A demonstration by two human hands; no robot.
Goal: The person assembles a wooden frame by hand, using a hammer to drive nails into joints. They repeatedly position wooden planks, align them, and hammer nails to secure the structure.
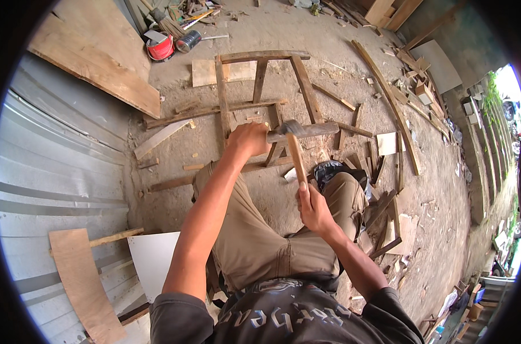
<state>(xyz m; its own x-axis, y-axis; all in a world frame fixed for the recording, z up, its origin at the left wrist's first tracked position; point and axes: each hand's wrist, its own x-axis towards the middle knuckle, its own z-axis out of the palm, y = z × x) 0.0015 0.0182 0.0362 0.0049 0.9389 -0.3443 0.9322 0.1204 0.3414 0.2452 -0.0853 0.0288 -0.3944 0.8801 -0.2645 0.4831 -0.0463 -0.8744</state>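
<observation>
Straight up at twelve o'clock, here's the weathered-brown timber frame of rails and splayed legs [263,55], flat-faced and rough-sawn, lying ahead of the person. Just left of centre comes the left hand [250,139], fingers curled closed around the left end of a grey-brown, round-edged wooden bar [322,129] across the frame's near end; whether bar and frame are joined, I can't tell. That grip looks like the key to me: brace firmly, and tuck those knuckles well out of the striking line.

Now the hammer with a dark metal head and pale wooden handle [296,156], head overlapping the bar, handle slanting down toward five o'clock; contact or a gap, no telling from this angle. And there's the right hand [315,209], closed around the lower handle, thumb along the wood. A loose wrist and short, square blows should spare the grain from bruising or splitting, I'd say.

Rightward we go: at four o'clock, splintery dark-brown wooden offcuts [378,209] in a jumble; at two o'clock, a long, straight, brown wooden batten [386,106], crisp-edged against the gritty, dusty, grey-brown floor [444,189].
</observation>
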